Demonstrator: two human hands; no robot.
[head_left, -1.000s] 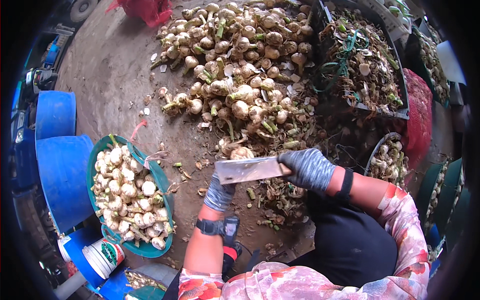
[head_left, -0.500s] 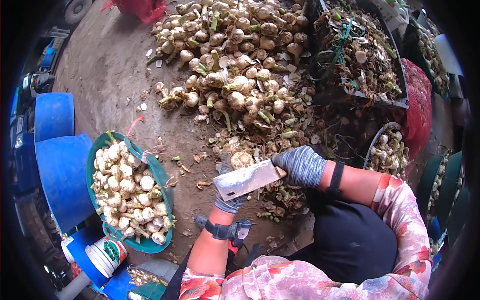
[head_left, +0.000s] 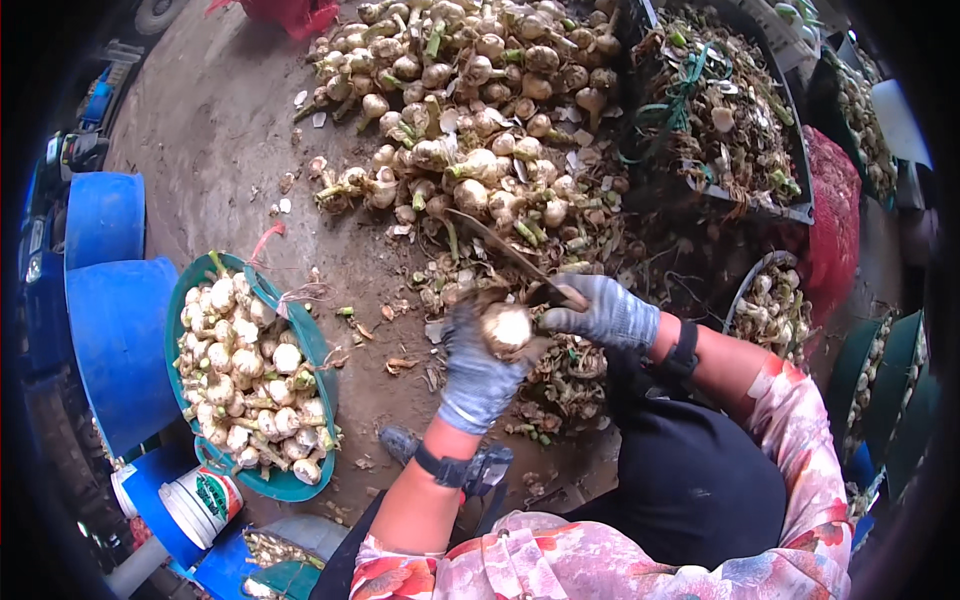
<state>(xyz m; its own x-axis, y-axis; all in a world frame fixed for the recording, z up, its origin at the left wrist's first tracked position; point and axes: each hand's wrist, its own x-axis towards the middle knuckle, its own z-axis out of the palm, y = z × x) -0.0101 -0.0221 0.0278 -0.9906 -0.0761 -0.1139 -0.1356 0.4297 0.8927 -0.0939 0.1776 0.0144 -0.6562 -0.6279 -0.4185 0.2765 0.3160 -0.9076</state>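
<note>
Grey-gloved left hand (head_left: 474, 372) clasps a garlic bulb (head_left: 507, 328); right hand (head_left: 605, 312) grasps a cleaver (head_left: 500, 246).
From where I stand, the bulb, on the near side of the garlic heap (head_left: 479, 122), looks light, firm, papery-slick, best held round its sides; pale face up, stem hidden. The cleaver's long axis runs far-left.

From the head, a fisheye faces down hands (head_left: 478, 372) (head_left: 612, 314).

Cream-white bulb (head_left: 507, 327), mottled grey gloves (head_left: 622, 316), teal basket (head_left: 314, 347)
</note>
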